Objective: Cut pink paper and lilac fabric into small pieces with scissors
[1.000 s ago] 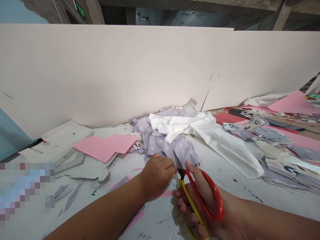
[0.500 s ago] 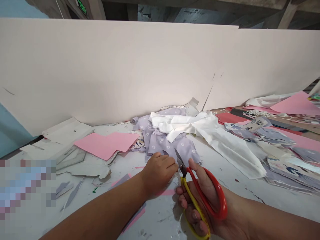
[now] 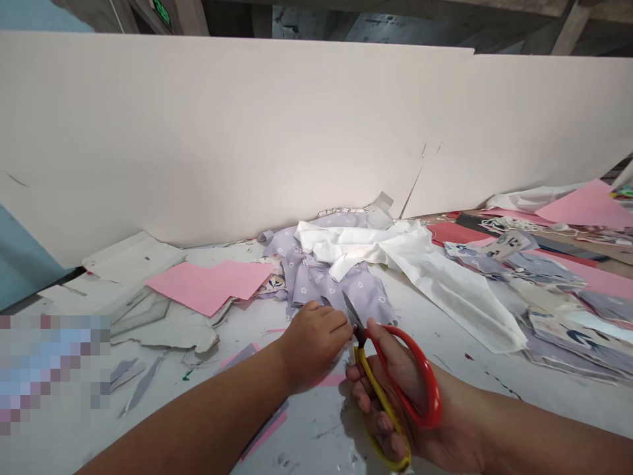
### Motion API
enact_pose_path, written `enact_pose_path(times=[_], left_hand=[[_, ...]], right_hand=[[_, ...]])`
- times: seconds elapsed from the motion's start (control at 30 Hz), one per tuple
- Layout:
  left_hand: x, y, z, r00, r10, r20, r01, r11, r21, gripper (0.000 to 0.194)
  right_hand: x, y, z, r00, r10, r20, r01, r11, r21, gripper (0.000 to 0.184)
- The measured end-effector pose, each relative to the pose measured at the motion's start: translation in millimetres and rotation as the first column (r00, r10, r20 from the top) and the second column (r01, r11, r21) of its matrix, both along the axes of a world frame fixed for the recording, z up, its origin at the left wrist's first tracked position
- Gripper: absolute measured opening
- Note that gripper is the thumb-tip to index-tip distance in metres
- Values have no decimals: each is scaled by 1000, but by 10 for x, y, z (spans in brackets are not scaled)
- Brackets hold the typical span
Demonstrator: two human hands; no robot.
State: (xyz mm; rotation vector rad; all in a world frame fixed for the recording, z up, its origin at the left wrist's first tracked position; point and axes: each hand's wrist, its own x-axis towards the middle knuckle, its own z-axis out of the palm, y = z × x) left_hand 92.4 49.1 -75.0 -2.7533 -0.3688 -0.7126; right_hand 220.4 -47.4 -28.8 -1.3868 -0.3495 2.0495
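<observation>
Slightly leftward since the last frame, the right hand (image 3: 397, 412) has brought the scissors (image 3: 360, 336) closer to the left hand (image 3: 316, 346). Its fingers are clamped on the smooth red and yellow loops, the metal blades just beyond its thumb. Left fingers curl together beside the pivot; whether they pinch anything is hidden. Soft flowered purple cloth (image 3: 326, 287) lies rumpled beyond.

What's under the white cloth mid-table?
Under the white cloth's left end: lavender flower-print fabric, showing around it. Farther right, bare tabletop shows along its near edge. Whatever lies beneath its middle is covered; can't tell how far the lavender runs.
</observation>
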Motion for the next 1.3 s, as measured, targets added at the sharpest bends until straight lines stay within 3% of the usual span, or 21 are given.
enact_pose_path(times=[0.33, 0.73, 0.87, 1.03, 1.3], left_hand=[[1, -10, 13, 1000, 6, -20, -7, 1000, -26, 15], [-9, -2, -4, 998, 37, -55, -39, 999, -36, 10], [-6, 5, -6, 999, 23, -45, -25, 999, -44, 11], [3, 11, -3, 1000, 11, -9, -12, 1000, -19, 17], [-16, 2, 4, 998, 26, -53, -28, 998, -47, 7]], right_hand=[[-79, 1, -48, 994, -45, 95, 42, 999, 30, 45], [-36, 2, -129, 997, -62, -35, 61, 998, -21, 41], [0, -11, -85, 985, -35, -171, 30, 999, -36, 46], [30, 8, -26, 989, 19, -149, -21, 1000, -13, 55], [47, 118, -46, 990, 42, -134, -43, 999, -8, 57]])
